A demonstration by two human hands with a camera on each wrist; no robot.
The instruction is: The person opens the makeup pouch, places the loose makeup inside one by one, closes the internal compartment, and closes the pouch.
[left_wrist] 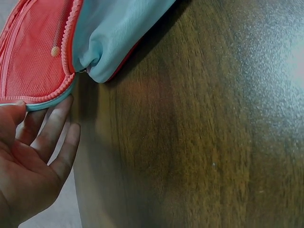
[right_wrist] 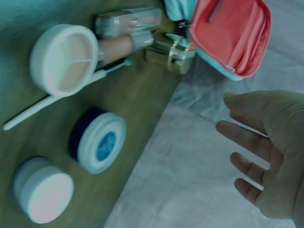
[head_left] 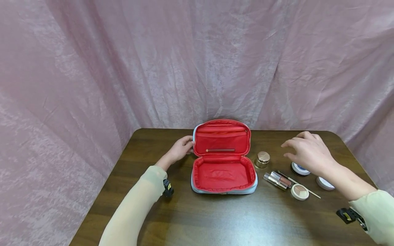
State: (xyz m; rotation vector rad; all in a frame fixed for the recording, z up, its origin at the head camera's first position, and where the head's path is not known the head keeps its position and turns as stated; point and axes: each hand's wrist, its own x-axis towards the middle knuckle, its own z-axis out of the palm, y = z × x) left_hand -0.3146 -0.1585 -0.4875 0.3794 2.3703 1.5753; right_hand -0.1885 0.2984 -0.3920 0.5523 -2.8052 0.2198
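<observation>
A light-blue cosmetic bag [head_left: 224, 175] with a red lining lies unzipped, its lid raised at the back. My left hand [head_left: 181, 149] holds the lid's left edge, thumb [left_wrist: 12, 116] at the rim and the other fingers behind it. Across the lid's lower inside lies a slim brush-like stick [head_left: 220, 150]. To the right, my right hand [head_left: 310, 152] hovers over the table with fingers loosely bent and nothing between them. Nearest below it in the head view is a round jar with a blue label [head_left: 300, 169], partly covered by the hand.
A gold-lidded jar [head_left: 262, 159] stands just right of the bag. Before it lie two lip gloss tubes [head_left: 275, 181], a thin pale brush [head_left: 313, 194] and a round three-shade palette [head_left: 299, 192]. A white-lidded jar [head_left: 324, 183] sits farther right. A pink curtain [head_left: 197, 68] hangs behind the table.
</observation>
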